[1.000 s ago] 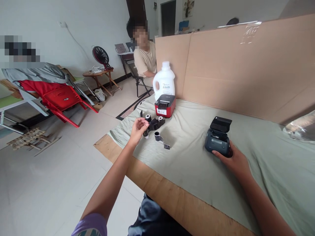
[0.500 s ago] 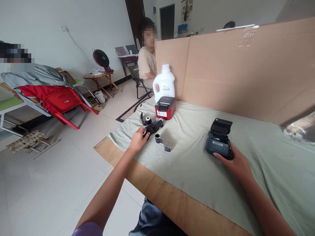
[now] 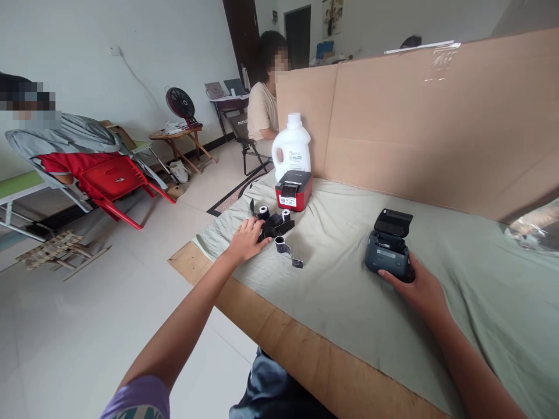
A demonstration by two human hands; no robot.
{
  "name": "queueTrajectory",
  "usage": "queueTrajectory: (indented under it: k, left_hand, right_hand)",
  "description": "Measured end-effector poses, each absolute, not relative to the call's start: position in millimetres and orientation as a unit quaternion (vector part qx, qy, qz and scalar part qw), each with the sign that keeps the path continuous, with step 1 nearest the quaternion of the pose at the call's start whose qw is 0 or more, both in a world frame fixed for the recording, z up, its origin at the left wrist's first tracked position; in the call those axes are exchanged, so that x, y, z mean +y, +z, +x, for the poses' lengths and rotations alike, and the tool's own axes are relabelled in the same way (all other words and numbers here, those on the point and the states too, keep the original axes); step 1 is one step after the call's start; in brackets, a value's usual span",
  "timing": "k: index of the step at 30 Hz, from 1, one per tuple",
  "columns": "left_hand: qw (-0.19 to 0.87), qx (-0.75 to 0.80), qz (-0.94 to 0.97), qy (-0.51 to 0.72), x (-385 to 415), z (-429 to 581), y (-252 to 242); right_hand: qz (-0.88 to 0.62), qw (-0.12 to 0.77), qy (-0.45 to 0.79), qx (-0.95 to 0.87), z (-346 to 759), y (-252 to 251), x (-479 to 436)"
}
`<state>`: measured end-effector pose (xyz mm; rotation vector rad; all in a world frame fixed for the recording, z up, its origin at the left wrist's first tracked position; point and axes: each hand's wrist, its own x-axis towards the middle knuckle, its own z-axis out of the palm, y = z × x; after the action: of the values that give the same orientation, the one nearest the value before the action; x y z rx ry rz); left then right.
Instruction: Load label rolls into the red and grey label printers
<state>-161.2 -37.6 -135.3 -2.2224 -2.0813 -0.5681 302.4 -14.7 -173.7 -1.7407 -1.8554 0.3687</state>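
My left hand (image 3: 248, 240) lies at the left edge of a small heap of black label strips (image 3: 276, 224), its fingers stretched out. What lies under the fingers is hidden. Two rolls with white cores, a left roll (image 3: 263, 212) and a right roll (image 3: 286, 216), stand behind the strips. In front of them, a black roll (image 3: 279, 243) trails a curled tail on the cloth. On the right, my right hand (image 3: 417, 285) grips the lower right side of a dark blue-grey label printer (image 3: 386, 256). The printer's black lid (image 3: 393, 223) is raised.
A red and black printer (image 3: 294, 192) stands before a white jug (image 3: 293, 148). Behind them rises a cardboard panel (image 3: 393, 122). The pale green cloth (image 3: 332, 291) leaves a wooden edge (image 3: 279, 331) bare. One person (image 3: 264, 110) sits beyond the table, another (image 3: 65, 137) at far left.
My left hand has let go of a black roll; its fingers have straightened and it has shifted slightly left. My right hand and the label printer stay put. The person beyond has turned their head.
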Motion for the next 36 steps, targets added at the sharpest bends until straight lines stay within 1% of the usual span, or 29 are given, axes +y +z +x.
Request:
queueTrajectory:
  k: [2,4,6,10,13,15,17,19,21,23,25,28,31,36]
  left_hand:
    - [0.056,-0.668,-0.696,-0.256,-48.7,-152.2,-124.3]
    - [0.061,-0.675,-0.655,-0.335,-60.0,-139.3,-118.7]
    - [0.009,-0.688,-0.63,-0.359,-67.8,-125.2,-122.0]
    - [-0.141,-0.697,-0.635,-0.303,-64.9,-106.0,-146.7]
    - [-0.208,-0.659,-0.619,-0.373,-55.0,-98.9,-159.3]
    - [-0.245,-0.621,-0.602,-0.438,-50.1,-89.6,-157.4]
    - [-0.305,-0.566,-0.597,-0.479,-45.6,-71.2,-148.0]
    - [-0.382,-0.499,-0.603,-0.492,-38.2,-42.9,-134.5]
    - [-0.439,-0.452,-0.605,-0.486,-25.9,-8.1,-120.7]
    - [-0.475,-0.426,-0.603,-0.48,-9.7,28.6,-109.6]
    - [-0.508,-0.398,-0.594,-0.48,7.0,62.6,-103.2]
    - [-0.574,-0.37,-0.553,-0.477,25.5,100.8,-103.2]
    - [-0.622,-0.383,-0.499,-0.466,33.2,119.3,-112.3]
    - [-0.621,-0.419,-0.452,-0.485,39.7,122.5,-126.4]
  right_hand:
    - [-0.659,0.273,0.15,-0.685,302.4,-173.5,-14.4]
    - [-0.663,0.268,0.158,-0.681,302.2,-172.6,-14.3]
    - [-0.66,0.27,0.159,-0.683,302.0,-171.2,-14.4]
    - [-0.656,0.272,0.163,-0.685,301.4,-170.3,-15.0]
    - [-0.659,0.267,0.164,-0.684,299.7,-171.6,-16.3]
    - [-0.659,0.285,0.146,-0.681,297.6,-168.0,-18.2]
    - [-0.65,0.323,0.107,-0.68,295.1,-154.7,-21.4]
    - [-0.616,0.358,0.084,-0.697,292.4,-129.1,-25.2]
    - [-0.559,0.375,0.104,-0.732,289.1,-95.0,-27.8]
    - [-0.506,0.384,0.135,-0.76,285.4,-61.2,-26.5]
    - [-0.487,0.368,0.154,-0.777,283.0,-37.5,-19.6]
    - [-0.495,0.289,0.182,-0.799,286.3,-30.0,-0.1]
    - [-0.511,0.221,0.206,-0.804,294.2,-47.6,22.4]
    - [-0.516,0.184,0.234,-0.803,296.1,-82.1,48.9]
